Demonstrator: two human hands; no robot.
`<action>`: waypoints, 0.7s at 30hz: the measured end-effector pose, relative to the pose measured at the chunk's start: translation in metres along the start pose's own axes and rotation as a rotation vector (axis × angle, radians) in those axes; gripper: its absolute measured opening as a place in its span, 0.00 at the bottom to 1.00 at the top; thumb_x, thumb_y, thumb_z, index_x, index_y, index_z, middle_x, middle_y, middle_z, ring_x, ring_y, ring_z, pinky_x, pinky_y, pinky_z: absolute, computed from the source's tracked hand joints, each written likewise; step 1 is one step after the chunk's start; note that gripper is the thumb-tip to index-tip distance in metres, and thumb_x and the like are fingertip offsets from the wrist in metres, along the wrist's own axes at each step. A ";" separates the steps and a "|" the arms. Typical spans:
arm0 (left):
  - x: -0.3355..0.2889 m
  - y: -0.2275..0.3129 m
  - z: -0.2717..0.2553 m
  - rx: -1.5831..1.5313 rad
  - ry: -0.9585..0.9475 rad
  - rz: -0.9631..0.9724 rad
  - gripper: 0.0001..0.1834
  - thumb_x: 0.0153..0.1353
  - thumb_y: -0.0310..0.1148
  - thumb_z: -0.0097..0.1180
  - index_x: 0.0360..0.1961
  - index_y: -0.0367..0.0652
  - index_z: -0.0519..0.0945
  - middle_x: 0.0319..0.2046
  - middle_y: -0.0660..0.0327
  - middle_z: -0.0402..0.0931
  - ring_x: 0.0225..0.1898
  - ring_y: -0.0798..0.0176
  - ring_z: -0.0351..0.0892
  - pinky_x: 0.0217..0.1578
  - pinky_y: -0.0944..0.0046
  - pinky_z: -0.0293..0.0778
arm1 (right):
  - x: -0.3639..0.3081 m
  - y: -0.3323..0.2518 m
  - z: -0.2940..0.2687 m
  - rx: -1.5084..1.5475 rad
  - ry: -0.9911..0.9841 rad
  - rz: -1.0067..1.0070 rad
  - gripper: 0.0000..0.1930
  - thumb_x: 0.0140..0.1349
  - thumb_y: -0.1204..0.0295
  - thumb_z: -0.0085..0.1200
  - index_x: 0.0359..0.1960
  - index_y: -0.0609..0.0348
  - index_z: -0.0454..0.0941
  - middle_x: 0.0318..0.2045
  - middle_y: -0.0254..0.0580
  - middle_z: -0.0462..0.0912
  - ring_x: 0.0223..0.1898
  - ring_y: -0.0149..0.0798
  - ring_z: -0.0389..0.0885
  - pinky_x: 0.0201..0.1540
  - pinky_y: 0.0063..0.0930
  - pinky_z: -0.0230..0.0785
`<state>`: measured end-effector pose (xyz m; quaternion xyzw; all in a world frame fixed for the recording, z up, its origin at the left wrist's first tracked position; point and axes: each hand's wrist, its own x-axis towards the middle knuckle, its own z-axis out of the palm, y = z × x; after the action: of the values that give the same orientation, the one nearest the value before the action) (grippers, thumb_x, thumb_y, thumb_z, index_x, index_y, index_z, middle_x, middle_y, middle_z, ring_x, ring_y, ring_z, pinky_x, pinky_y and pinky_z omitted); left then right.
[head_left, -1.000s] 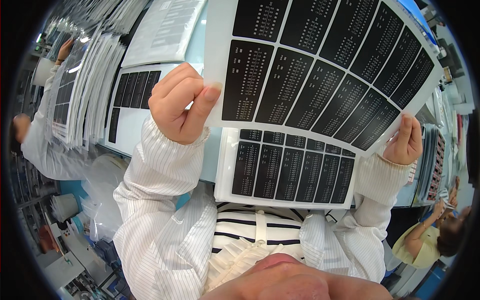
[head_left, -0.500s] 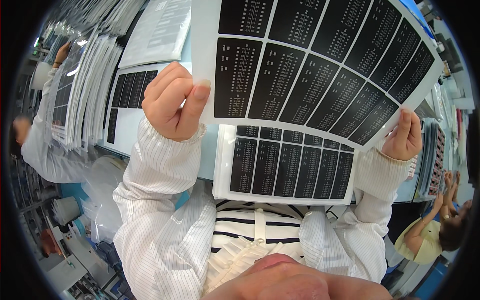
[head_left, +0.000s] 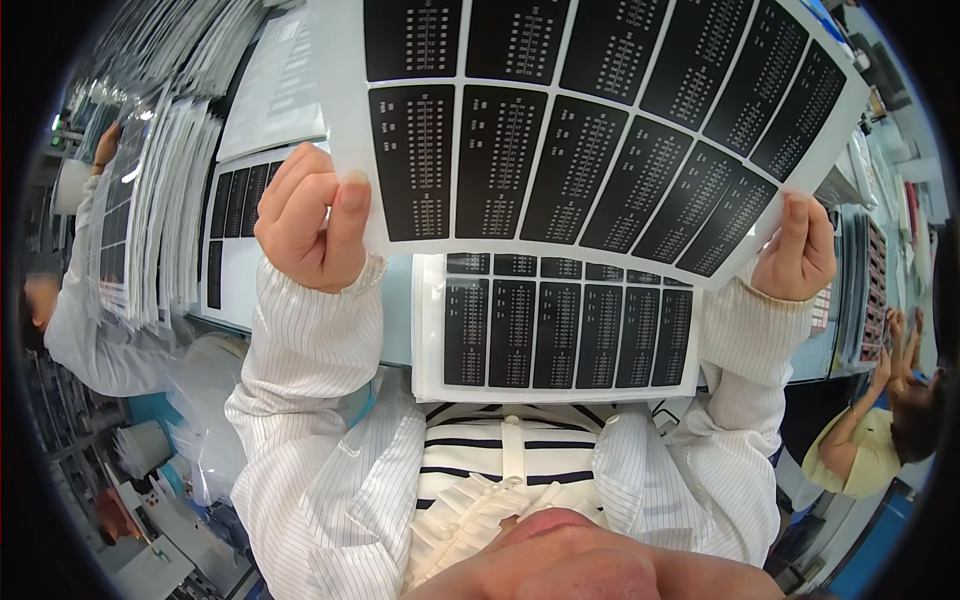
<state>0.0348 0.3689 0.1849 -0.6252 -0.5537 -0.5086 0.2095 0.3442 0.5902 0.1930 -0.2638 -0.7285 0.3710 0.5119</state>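
Observation:
A large white sheet printed with black label panels (head_left: pixel 500 160) is held up in front of me, bowed and tilted, its far part cut off by the top of the view. My left hand (head_left: pixel 312 220) pinches its near left corner, thumb on the printed face. At the near right corner my right hand (head_left: pixel 797 246) grips the sheet the same way, fingers curled behind it. Below lies a stack of similar printed sheets (head_left: pixel 560 330) at the table's near edge, its far part hidden behind the raised sheet.
Left of my hand lies another black-panelled sheet (head_left: pixel 236 196), with a plastic-wrapped pack (head_left: pixel 275 95) beyond it. Piles of bagged sheets (head_left: pixel 170 200) stand farther left. On the right are stacked panels with reddish squares (head_left: pixel 868 285). Other people sit at both sides, one in yellow (head_left: pixel 850 450).
The held sheet and both hands have shifted slightly left in the view, the left hand more. Surrounding things have shifted a little too. Both hands keep their hold on the sheet.

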 end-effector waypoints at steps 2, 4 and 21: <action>0.000 0.001 0.000 -0.009 0.015 0.002 0.13 0.52 0.22 0.54 0.14 0.36 0.66 0.11 0.61 0.62 0.14 0.67 0.55 0.15 0.70 0.52 | 0.000 -0.003 0.002 0.005 0.003 0.000 0.09 0.62 0.73 0.48 0.35 0.70 0.76 0.31 0.41 0.80 0.32 0.27 0.75 0.38 0.17 0.65; 0.000 0.003 0.001 -0.021 0.028 0.002 0.13 0.53 0.22 0.53 0.14 0.35 0.66 0.11 0.61 0.62 0.14 0.67 0.55 0.15 0.70 0.51 | 0.000 -0.003 0.002 0.009 0.007 0.001 0.09 0.61 0.73 0.49 0.35 0.70 0.76 0.31 0.41 0.80 0.32 0.27 0.75 0.38 0.17 0.65; 0.001 0.005 0.002 0.015 0.068 -0.008 0.15 0.55 0.26 0.52 0.13 0.37 0.66 0.10 0.62 0.63 0.13 0.69 0.56 0.15 0.72 0.51 | -0.001 -0.005 0.003 -0.036 0.013 -0.025 0.09 0.61 0.74 0.49 0.35 0.70 0.76 0.30 0.39 0.79 0.31 0.26 0.73 0.36 0.16 0.63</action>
<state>0.0402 0.3694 0.1864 -0.6037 -0.5528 -0.5261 0.2308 0.3421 0.5854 0.1958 -0.2661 -0.7351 0.3495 0.5164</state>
